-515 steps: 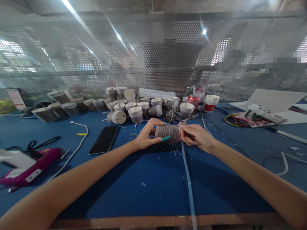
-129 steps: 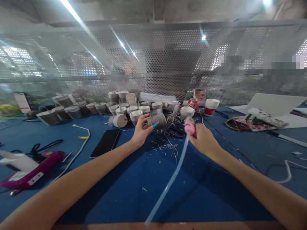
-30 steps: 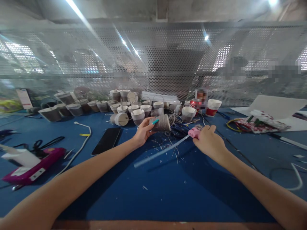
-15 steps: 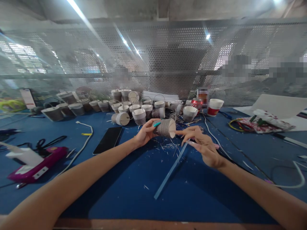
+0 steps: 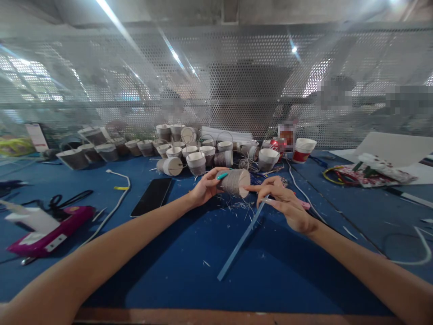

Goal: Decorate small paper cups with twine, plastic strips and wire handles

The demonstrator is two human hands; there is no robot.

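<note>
My left hand (image 5: 208, 186) is closed round a paper cup (image 5: 232, 183) wrapped in grey-brown twine. The cup lies on its side in the grip, its pale flat base facing right. My right hand (image 5: 282, 201) is on the right, with the stretched index finger at the edge of that base. Its other fingers are curled and the thumb is bent over the upper end of a long, translucent bluish strip (image 5: 241, 246), which slants down toward the table's front. Behind the right hand a pink end (image 5: 305, 205) of something sticks out, mostly hidden.
Several twine-wrapped cups (image 5: 196, 163) stand and lie at the back. Left are a black phone (image 5: 152, 197), a white cable (image 5: 118, 203) and a purple power strip (image 5: 43, 243). Back right are a red can (image 5: 278, 146) and stacked paper cups (image 5: 304, 151). Twine scraps litter the table (image 5: 176, 271).
The cup has turned slightly in my left hand, so more of its base faces me. My right index finger has shifted slightly with it. The bluish strip has hardly moved.
</note>
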